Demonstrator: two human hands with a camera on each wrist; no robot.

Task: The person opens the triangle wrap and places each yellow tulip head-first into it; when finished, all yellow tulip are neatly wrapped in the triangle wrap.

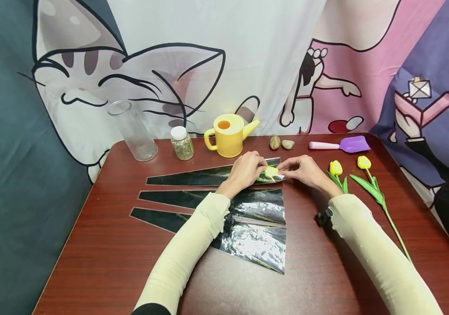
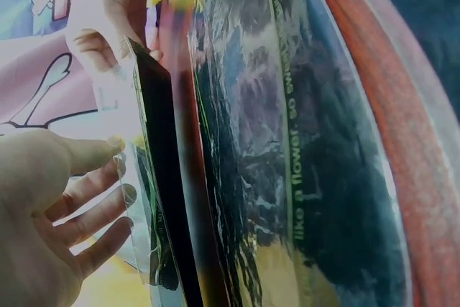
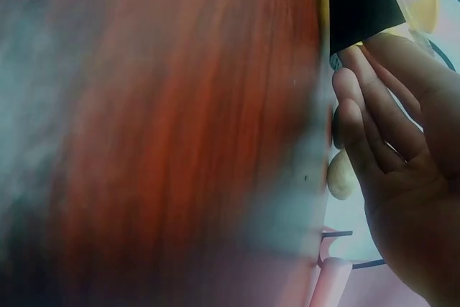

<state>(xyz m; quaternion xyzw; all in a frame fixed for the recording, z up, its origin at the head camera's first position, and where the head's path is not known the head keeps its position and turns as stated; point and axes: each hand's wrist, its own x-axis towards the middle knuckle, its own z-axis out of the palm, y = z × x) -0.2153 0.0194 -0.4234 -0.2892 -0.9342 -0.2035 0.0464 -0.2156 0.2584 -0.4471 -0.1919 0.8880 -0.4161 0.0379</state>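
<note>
The farthest of several long, tapered flower sleeves (image 1: 193, 176), black with a clear front, lies across the table with a yellow tulip head (image 1: 271, 171) at its wide end. My left hand (image 1: 245, 168) is over that sleeve, left of the tulip. In the left wrist view its thumb and fingertips pinch the clear film (image 2: 133, 170). On the other side, my right hand (image 1: 303, 169) pinches the sleeve's wide end, and the right wrist view shows thumb and finger at the black corner (image 3: 363, 5). The tulip's stem is mostly hidden by my left hand.
Nearer me lie a middle sleeve (image 1: 169, 197) and a front sleeve (image 1: 255, 247). Behind stand a glass vase (image 1: 135, 135), a jar (image 1: 182, 146) and a yellow watering can (image 1: 230, 142). Stones (image 1: 274, 142), a purple trowel (image 1: 354, 144) and yellow tulips (image 1: 363, 162) are rightward.
</note>
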